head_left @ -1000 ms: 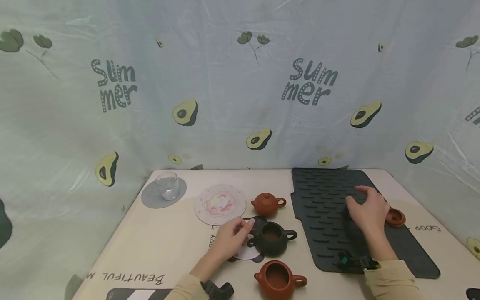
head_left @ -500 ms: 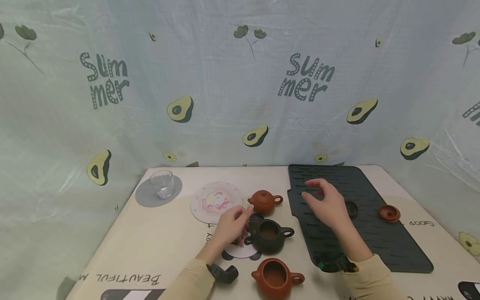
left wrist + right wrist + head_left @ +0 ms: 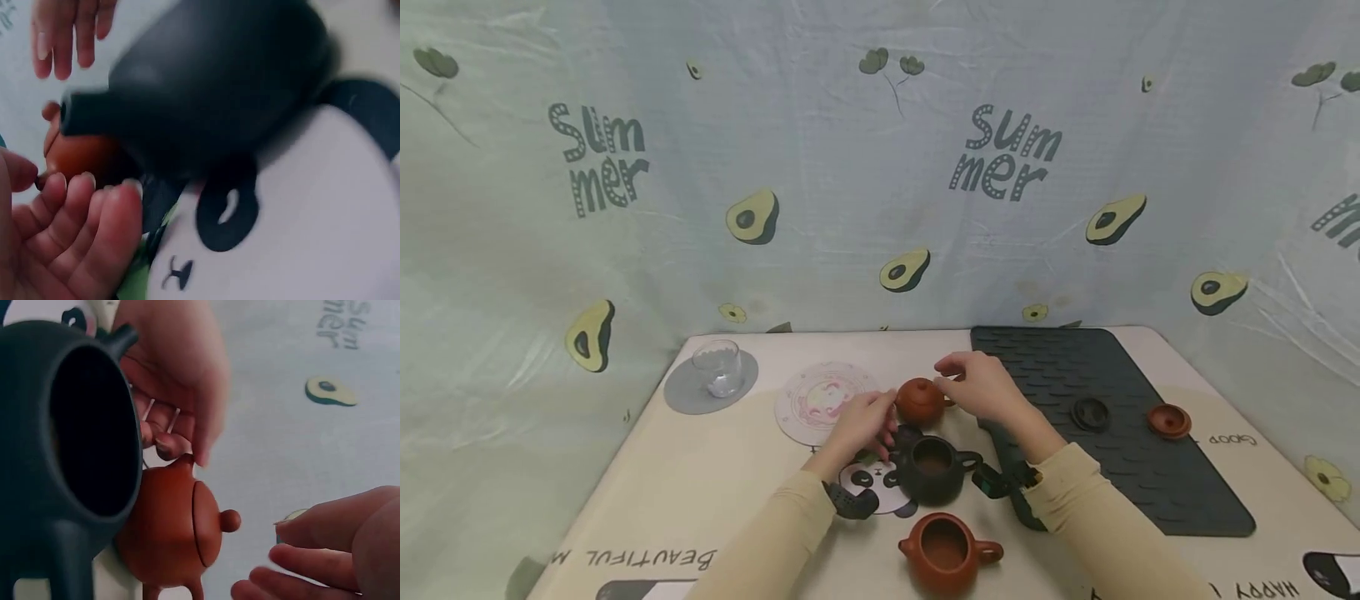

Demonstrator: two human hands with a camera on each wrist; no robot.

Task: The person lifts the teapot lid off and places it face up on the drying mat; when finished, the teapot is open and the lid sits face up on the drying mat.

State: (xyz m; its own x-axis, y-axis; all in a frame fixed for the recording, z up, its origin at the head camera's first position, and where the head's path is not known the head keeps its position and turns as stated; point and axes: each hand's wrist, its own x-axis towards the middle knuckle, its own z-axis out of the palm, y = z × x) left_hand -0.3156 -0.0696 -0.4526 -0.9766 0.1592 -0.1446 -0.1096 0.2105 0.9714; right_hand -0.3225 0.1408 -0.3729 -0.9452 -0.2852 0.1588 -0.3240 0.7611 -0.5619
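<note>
- Right hand (image 3: 981,385) hovers just above and right of the small lidded red teapot (image 3: 919,401), fingers loose and parted, gripping nothing; the right wrist view shows a clear gap to the lid knob (image 3: 229,520).
- Left hand (image 3: 859,423) sits at the teapot's left, fingers curled near its spout; whether they touch it I cannot tell, and nothing is gripped.
- Risk: two hands crowd one tiny pot, so a careless pinch on the knob could lift the lid alone or tip the pot.
- Just in front of the teapot stands the open black teapot (image 3: 934,471) on the panda coaster (image 3: 872,487); a dropped wrist could knock it.
- Right of the teapot, the black lid (image 3: 1090,413) and red lid (image 3: 1168,421) lie on the dark mat (image 3: 1180,492), well apart.
</note>
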